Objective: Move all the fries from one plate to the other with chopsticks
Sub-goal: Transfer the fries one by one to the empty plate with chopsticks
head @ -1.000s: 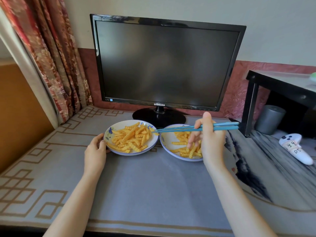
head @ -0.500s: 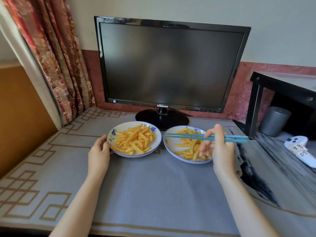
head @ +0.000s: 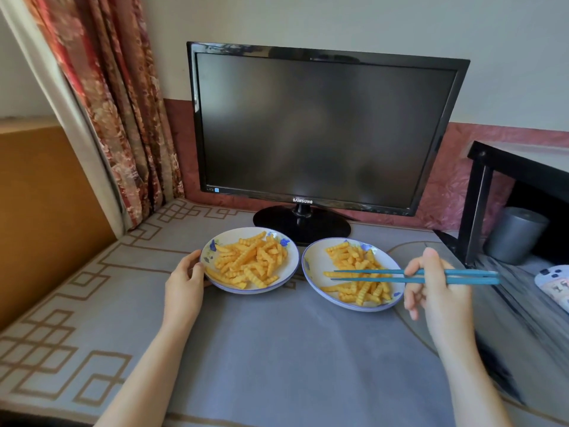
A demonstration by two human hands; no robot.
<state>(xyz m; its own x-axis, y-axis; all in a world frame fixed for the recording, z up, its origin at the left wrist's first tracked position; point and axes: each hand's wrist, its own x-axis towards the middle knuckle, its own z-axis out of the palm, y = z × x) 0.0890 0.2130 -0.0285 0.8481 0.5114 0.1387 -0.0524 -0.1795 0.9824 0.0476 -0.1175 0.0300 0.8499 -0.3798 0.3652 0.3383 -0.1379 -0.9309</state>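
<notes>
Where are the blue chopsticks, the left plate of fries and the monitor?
chopsticks (head: pixel 369 279): head view, on the lower stick, toward its tip.
left plate (head: pixel 237 235): head view, on the bare inner wall at the far side.
monitor (head: pixel 326 127): head view, on the middle of the dark screen.

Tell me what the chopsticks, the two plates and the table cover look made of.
Chopsticks: likely plastic; uniform teal colour, smooth matte surface. Left plate and right plate: probably glazed ceramic, possibly melamine; glossy white with blue flower prints and a blue rim line. Table cover: seemingly a soft cloth, matte grey with a tan fret border; the weave is too fine to tell.
</notes>
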